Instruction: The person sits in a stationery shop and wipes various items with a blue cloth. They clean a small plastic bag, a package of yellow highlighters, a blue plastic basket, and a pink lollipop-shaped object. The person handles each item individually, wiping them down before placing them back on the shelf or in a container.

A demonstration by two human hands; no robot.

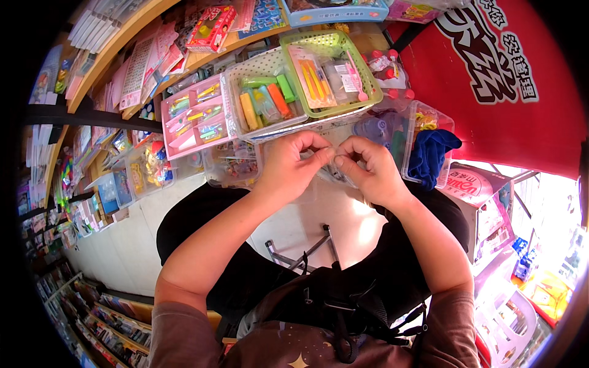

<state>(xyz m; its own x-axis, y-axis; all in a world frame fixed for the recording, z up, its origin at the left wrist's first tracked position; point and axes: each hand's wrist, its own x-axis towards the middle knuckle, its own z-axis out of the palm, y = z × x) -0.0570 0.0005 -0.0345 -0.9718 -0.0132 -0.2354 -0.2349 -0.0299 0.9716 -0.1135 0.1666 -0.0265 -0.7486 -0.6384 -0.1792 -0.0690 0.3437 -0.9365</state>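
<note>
My left hand (301,156) and my right hand (370,168) meet at their fingertips above my lap. Each thumb presses against its index finger, pinching a small item that the fingers mostly hide. Clear plastic (335,175) shows just below the fingertips; whether it hangs from them cannot be told. Ahead of the hands, a clear bin (294,122) holds green, yellow and orange packs. A green basket (377,94) beside it carries packaged orange tools and a pink spoon-like tool (356,83). Left of the bin is a pink divided tray (172,149) of small packaged pieces.
A blue cloth (430,154) drapes over a clear tub (407,168) at the right. Packed wooden shelves (158,9) curve around the left. A red printed banner (492,124) hangs at right, above a cardboard box (464,209). Metal legs (308,253) show between my knees.
</note>
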